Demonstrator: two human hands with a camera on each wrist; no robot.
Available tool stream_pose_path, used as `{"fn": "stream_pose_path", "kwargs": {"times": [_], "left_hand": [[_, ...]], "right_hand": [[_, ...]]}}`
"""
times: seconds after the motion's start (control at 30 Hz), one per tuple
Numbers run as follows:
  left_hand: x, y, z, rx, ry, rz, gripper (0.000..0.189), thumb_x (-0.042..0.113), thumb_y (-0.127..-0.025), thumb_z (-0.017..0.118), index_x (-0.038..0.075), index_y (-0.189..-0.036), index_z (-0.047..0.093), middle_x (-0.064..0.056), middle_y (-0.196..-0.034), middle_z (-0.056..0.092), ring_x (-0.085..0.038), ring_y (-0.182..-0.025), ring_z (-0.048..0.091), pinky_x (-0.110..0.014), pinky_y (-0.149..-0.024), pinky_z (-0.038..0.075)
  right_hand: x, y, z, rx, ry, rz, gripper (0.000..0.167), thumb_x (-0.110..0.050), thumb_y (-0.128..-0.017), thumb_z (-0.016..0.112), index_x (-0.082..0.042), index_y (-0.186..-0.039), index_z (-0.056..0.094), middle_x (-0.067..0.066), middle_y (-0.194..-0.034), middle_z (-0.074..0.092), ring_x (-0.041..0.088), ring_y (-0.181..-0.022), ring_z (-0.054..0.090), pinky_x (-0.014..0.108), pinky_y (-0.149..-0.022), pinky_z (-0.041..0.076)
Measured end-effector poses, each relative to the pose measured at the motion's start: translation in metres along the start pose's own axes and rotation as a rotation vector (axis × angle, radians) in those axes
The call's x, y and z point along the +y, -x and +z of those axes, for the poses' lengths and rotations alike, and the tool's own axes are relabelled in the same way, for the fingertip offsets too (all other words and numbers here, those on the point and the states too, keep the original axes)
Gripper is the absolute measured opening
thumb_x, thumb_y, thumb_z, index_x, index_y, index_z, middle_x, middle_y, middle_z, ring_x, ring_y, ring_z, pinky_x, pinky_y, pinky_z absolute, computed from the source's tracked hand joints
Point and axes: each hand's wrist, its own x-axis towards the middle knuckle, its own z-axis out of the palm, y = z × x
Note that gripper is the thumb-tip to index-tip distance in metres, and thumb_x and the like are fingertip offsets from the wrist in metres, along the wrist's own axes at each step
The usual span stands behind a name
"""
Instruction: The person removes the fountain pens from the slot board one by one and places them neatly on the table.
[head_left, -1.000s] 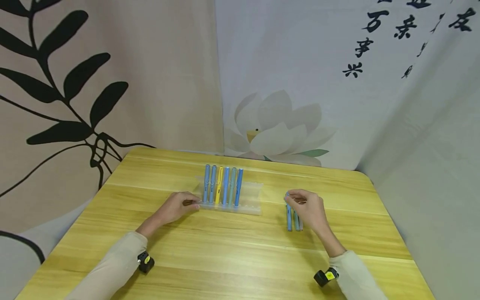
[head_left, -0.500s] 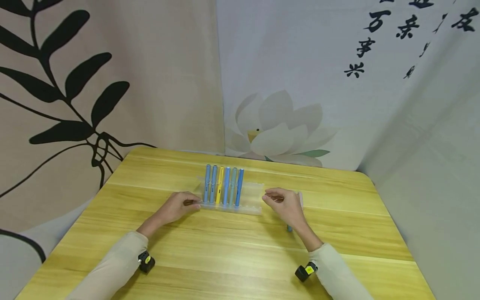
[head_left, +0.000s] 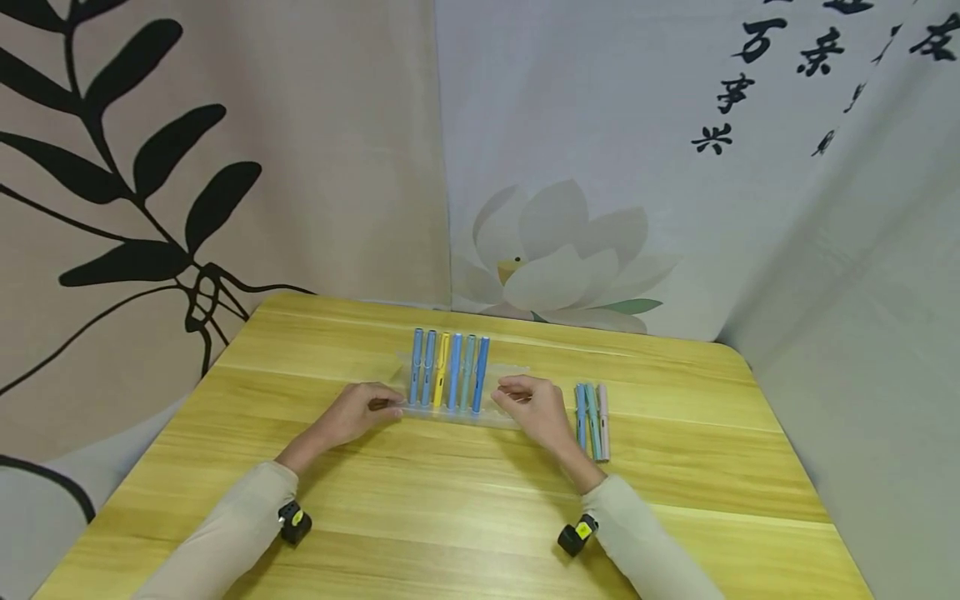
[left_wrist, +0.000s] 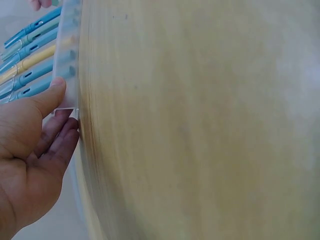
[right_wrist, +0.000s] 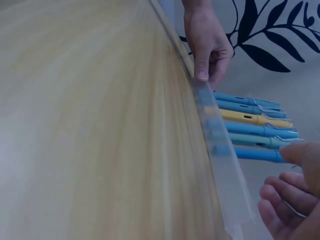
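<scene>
A clear plastic pen rack (head_left: 467,418) stands on the table with several pens upright in it: mostly blue ones, a yellow pen (head_left: 441,371) and a teal pen (head_left: 467,371). My left hand (head_left: 363,412) holds the rack's left end, its thumb (left_wrist: 57,86) on the front strip and the fingers around the end. My right hand (head_left: 536,410) is at the rack's right end, near the rightmost blue pen (head_left: 480,375). In the right wrist view its fingers (right_wrist: 285,192) are loosely bent, with nothing seen between them and the thumb; whether the thumb touches that pen I cannot tell.
To the right of my right hand, a blue pen (head_left: 581,417), a teal pen (head_left: 593,421) and a pale pink pen (head_left: 603,422) lie side by side on the wooden table (head_left: 420,517). Printed curtains (head_left: 352,167) hang behind the table's far edge.
My right hand has moved left from the loose pens to the rack's right end, uncovering those pens. The left hand stays on the rack, and the pens in it stand as before.
</scene>
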Motion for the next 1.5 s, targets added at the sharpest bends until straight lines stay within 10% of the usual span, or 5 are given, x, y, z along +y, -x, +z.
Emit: {"fn": "stream_pose_path", "kwargs": {"times": [1.5], "left_hand": [[-0.001, -0.001, 0.001, 0.009, -0.004, 0.021, 0.025, 0.018, -0.097, 0.072, 0.005, -0.119, 0.075, -0.01, -0.115, 0.074, -0.024, -0.103, 0.069, -0.042, -0.089, 0.059]], "right_hand": [[-0.007, -0.014, 0.03, -0.004, 0.029, 0.025, 0.023, -0.018, -0.092, 0.078, -0.001, -0.108, 0.077, 0.007, -0.094, 0.078, 0.019, -0.085, 0.073, 0.034, -0.076, 0.062]]}}
